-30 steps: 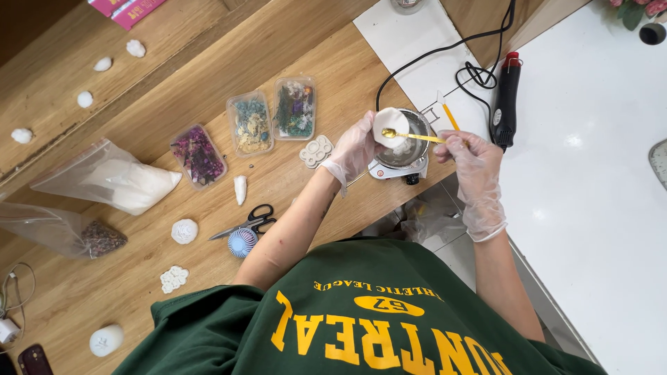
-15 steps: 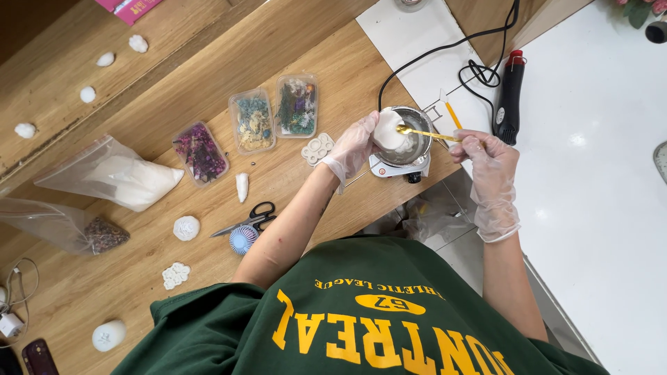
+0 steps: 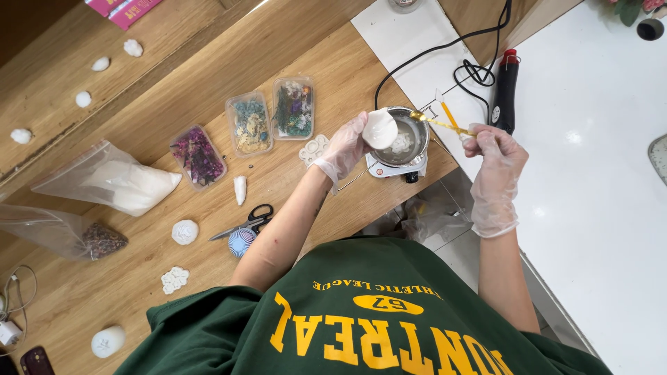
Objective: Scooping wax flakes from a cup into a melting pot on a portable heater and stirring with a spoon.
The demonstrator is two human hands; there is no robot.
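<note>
Our left hand (image 3: 345, 147) grips a white mould (image 3: 380, 129) over the melting pot (image 3: 404, 142) at the bench's edge, so drips fall inside. Our right hand (image 3: 495, 154) pinches a gold spoon (image 3: 439, 123), bowl at the rim.

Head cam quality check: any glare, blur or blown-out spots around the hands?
Head view: sharp overall, both gloved hands crisp, left hand holding the white round piece, right hand holding the gold spoon. The white counter is bright, with small glare spots, near blown out. Soft even light, faint shadows on the wooden table. The metal pot shows mild reflections.
</note>
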